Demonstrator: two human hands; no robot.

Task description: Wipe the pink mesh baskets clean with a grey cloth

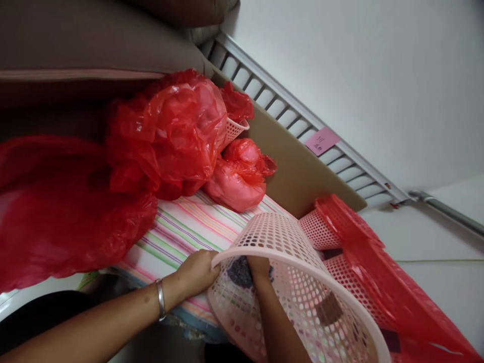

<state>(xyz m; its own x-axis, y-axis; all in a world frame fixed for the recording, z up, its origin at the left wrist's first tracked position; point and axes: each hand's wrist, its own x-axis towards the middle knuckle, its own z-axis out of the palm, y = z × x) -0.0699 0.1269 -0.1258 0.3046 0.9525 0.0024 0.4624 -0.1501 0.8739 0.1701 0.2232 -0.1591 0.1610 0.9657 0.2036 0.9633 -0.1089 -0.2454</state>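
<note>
A pink perforated plastic basket lies tipped on its side on a striped cloth, its mouth toward me. My left hand, with a silver bangle on the wrist, is closed around the basket's rim at the left. Inside the basket is my right hand, against a dark grey, fuzzy-looking bundle that shows on both sides of it. The fingers of that hand are hidden, so its grip on the bundle cannot be seen. A brown patch shows at the basket's right wall.
Large red plastic bags are heaped at the left and back, with a smaller full red bag beside them. More pink baskets under red plastic stand at right. Behind are a tan board and a metal railing with a pink note.
</note>
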